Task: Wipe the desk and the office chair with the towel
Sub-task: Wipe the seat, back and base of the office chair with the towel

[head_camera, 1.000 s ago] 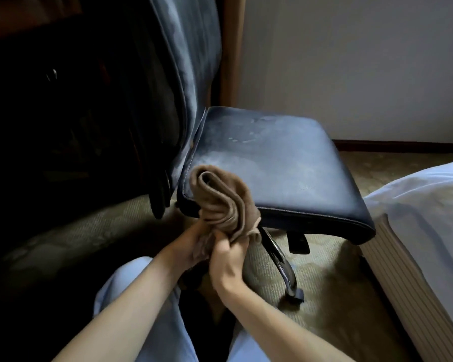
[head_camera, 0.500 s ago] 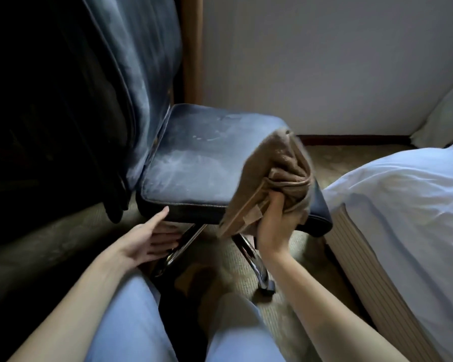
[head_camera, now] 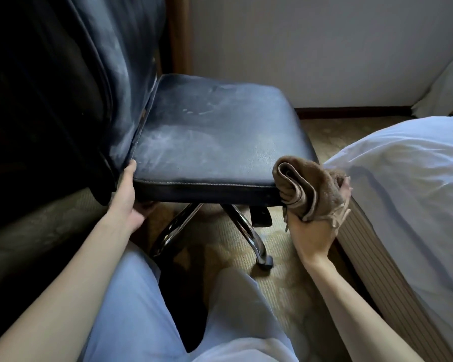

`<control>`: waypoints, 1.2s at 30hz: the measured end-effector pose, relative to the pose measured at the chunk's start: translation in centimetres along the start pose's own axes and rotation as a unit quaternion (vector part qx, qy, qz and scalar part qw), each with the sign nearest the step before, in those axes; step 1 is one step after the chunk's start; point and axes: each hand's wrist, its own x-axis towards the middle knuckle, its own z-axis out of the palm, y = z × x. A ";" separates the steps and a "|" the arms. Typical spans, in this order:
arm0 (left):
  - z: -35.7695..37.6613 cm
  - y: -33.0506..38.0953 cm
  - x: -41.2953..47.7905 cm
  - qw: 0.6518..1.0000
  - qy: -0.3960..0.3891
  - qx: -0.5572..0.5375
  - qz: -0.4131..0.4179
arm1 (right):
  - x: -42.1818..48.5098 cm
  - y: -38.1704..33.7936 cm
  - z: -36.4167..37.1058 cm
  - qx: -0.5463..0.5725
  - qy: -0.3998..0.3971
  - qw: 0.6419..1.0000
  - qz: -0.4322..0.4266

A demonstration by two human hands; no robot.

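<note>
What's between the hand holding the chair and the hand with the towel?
In the head view, the front edge of the chair seat runs between the left hand and the towel in the right hand.

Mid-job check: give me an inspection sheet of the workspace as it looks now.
Surface: office chair seat shows pale dusty smears, and so does the backrest.
Job's things: brown towel, bunched, beside the seat's near right corner.
Clutter: nothing seen.
Grippers: left hand grips the seat's near left corner; right hand holds the towel.
Cables: nothing seen.
Surroundings: chrome chair base on carpet; bed with white bedding at right.
</note>
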 end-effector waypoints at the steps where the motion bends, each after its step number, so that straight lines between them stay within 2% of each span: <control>1: 0.0 0.1 0.1 1.000 0.007 0.009 0.002 | 0.0 0.0 0.1 -0.001 -0.005 1.000 -0.003; 7: -0.5 -0.1 0.4 1.000 -0.015 0.017 0.004 | 0.4 1.4 0.2 -0.078 0.004 0.997 -0.015; 11: -0.4 -0.3 0.4 1.000 -0.009 0.007 0.015 | 0.8 5.2 -1.2 -0.037 0.036 0.998 0.048; 13: -0.1 -0.6 0.4 1.000 -0.006 -0.005 0.019 | 0.5 5.3 -1.1 -0.037 0.011 0.996 0.075; 17: 0.1 -1.1 0.3 0.999 -0.007 -0.031 0.009 | -2.2 1.3 2.8 0.112 0.017 0.993 0.044; 20: -0.2 -1.3 0.2 1.000 -0.006 -0.027 0.014 | -5.2 -2.1 7.0 0.175 -0.060 0.975 0.123; 22: -0.2 -1.5 0.2 0.999 -0.003 -0.022 0.024 | -6.9 -4.1 9.2 0.157 -0.109 0.969 0.158; 27: 0.3 -2.0 -0.1 0.999 0.006 -0.039 0.020 | -9.5 -9.7 11.3 0.121 -0.052 0.989 0.070; 28: 0.3 -1.9 -0.1 0.999 0.003 -0.046 0.014 | -10.1 -10.3 11.3 0.108 -0.059 0.991 0.051; 31: 0.2 -1.8 0.2 0.999 -0.003 -0.050 -0.005 | -10.5 -10.4 10.0 0.080 -0.153 0.985 0.001; 33: 0.1 -1.6 0.2 0.999 -0.010 -0.036 0.000 | -9.3 -9.5 8.1 0.083 -0.176 0.978 -0.069; 36: -0.3 -1.3 0.1 1.000 -0.005 -0.018 0.023 | -6.7 -8.0 4.6 0.145 -0.124 0.970 -0.154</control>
